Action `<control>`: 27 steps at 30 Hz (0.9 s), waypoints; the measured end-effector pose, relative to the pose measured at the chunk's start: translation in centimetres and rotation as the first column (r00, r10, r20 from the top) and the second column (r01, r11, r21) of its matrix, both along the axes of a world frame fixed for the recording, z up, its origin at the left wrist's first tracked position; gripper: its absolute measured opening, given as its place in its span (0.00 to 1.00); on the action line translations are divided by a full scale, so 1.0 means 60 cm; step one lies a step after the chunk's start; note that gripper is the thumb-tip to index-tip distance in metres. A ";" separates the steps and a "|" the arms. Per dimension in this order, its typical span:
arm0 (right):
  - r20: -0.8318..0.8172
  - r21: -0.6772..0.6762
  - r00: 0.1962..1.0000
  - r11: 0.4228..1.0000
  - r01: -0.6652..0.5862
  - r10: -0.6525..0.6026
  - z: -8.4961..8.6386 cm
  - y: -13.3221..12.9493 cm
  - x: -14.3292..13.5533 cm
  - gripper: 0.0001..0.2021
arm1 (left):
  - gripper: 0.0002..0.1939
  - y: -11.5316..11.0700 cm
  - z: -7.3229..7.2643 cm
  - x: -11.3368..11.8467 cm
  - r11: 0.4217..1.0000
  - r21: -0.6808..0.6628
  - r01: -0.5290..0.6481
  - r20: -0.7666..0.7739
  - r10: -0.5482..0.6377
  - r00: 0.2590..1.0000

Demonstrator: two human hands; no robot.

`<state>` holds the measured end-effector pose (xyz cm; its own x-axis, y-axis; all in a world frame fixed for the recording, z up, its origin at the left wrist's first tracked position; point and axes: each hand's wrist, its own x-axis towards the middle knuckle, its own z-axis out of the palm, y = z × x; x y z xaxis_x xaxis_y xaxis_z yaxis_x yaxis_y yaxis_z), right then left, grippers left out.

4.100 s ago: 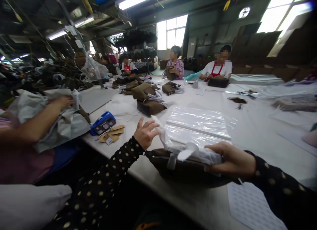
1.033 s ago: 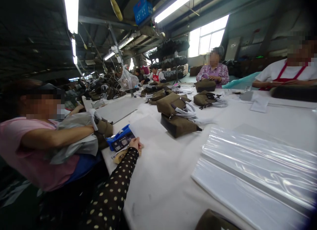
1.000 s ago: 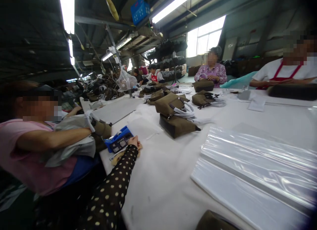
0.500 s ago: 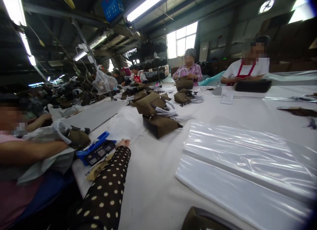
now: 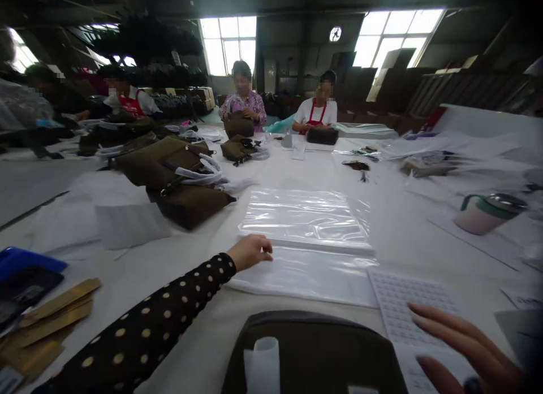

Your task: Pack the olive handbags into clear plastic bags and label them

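My left hand (image 5: 251, 251), in a polka-dot sleeve, hovers at the left edge of a stack of clear plastic bags (image 5: 307, 272). Its fingers are loosely bent, thumb and fingertips apart, with nothing visible between them. At the lower right my right hand (image 5: 470, 346) spreads its fingers above a white printed sheet of small labels (image 5: 418, 303); whether it touches the sheet I cannot tell. Directly in front of me lies a dark olive handbag (image 5: 322, 349), partly cut off below, with a rolled piece of white wrapping (image 5: 263, 366) on it.
Olive handbags (image 5: 190, 204) with white-wrapped handles are piled left of the plastic bags. Brown card strips (image 5: 59, 309) and a blue tool (image 5: 29, 264) lie far left. A pink mug (image 5: 479, 216) with a green handle stands right. Two people (image 5: 241, 103) (image 5: 316, 111) work across the table.
The view has swung right. My left hand has left the thin white sheets beside the blue tool and is now at the plastic bags. My right hand has come into view.
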<state>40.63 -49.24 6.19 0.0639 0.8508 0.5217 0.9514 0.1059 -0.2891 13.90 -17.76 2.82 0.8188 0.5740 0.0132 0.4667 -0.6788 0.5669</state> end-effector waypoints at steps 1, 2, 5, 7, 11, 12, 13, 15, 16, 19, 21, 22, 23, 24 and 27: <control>-0.058 -0.084 0.998 0.996 -0.026 0.021 0.007 0.035 0.014 0.18 | 0.07 -0.008 -0.016 0.020 0.999 -0.020 0.045 -0.056 -0.046 0.997; -0.118 -0.134 0.990 0.987 -0.093 0.077 0.007 0.072 0.022 0.16 | 0.09 -0.013 -0.032 0.034 0.997 -0.035 0.070 -0.098 -0.073 0.992; -0.295 -0.317 0.946 0.920 -0.228 0.133 -0.036 0.170 0.023 0.16 | 0.08 -0.011 -0.068 0.052 0.991 -0.071 0.114 -0.211 -0.127 0.969; -0.254 -0.471 0.960 0.852 -0.229 0.117 -0.082 0.209 0.017 0.21 | 0.05 -0.002 -0.074 0.053 0.987 -0.095 0.128 -0.254 -0.148 0.956; -0.022 -0.634 0.998 0.771 -0.064 0.065 -0.131 0.241 0.023 0.14 | 0.15 0.019 -0.051 0.057 0.982 -0.161 0.099 -0.315 -0.146 0.938; 0.004 -0.640 0.999 0.767 -0.034 0.048 -0.129 0.249 0.028 0.10 | 0.18 0.024 -0.041 0.057 0.982 -0.173 0.079 -0.323 -0.132 0.937; 0.020 -0.640 0.999 0.768 -0.011 0.031 -0.122 0.258 0.035 0.10 | 0.21 0.027 -0.030 0.058 0.982 -0.178 0.058 -0.326 -0.114 0.939; 0.042 -0.617 0.999 0.787 0.013 0.016 -0.093 0.281 0.047 0.12 | 0.24 0.026 -0.004 0.054 0.985 -0.169 0.019 -0.316 -0.072 0.946; 0.054 -0.598 0.999 0.801 0.025 0.008 -0.075 0.293 0.051 0.12 | 0.23 0.022 0.010 0.050 0.988 -0.154 0.003 -0.300 -0.050 0.953; 0.075 -0.500 0.997 0.865 0.045 -0.009 -0.016 0.325 0.055 0.12 | 0.26 -0.002 0.056 0.027 1.000 -0.002 -0.021 -0.212 0.020 0.977; 0.089 -0.394 0.996 0.918 0.029 0.007 0.018 0.335 0.050 0.12 | 0.20 -0.022 0.082 0.008 0.986 0.161 -0.039 -0.185 0.069 0.980; 0.111 -0.351 0.993 0.936 0.013 0.027 0.032 0.336 0.045 0.12 | 0.14 -0.030 0.091 -0.002 0.972 0.231 -0.043 -0.192 0.089 0.977; 0.145 -0.329 0.988 0.944 -0.005 0.055 0.043 0.334 0.040 0.12 | 0.13 -0.037 0.099 -0.011 0.959 0.279 -0.043 -0.208 0.104 0.973; 0.188 -0.337 0.978 0.941 -0.018 0.086 0.052 0.330 0.034 0.11 | 0.14 -0.042 0.103 -0.018 0.951 0.305 -0.039 -0.220 0.110 0.969; 0.298 -0.492 0.941 0.871 0.011 0.157 0.062 0.310 0.015 0.10 | 0.08 -0.044 0.105 -0.030 0.946 0.323 -0.018 -0.197 0.086 0.977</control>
<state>41.53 -30.64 9.90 -0.1066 0.9939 0.0275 0.9943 0.1068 -0.0046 12.11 -20.41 9.13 0.7923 0.6091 0.0361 0.5893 -0.7792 0.2136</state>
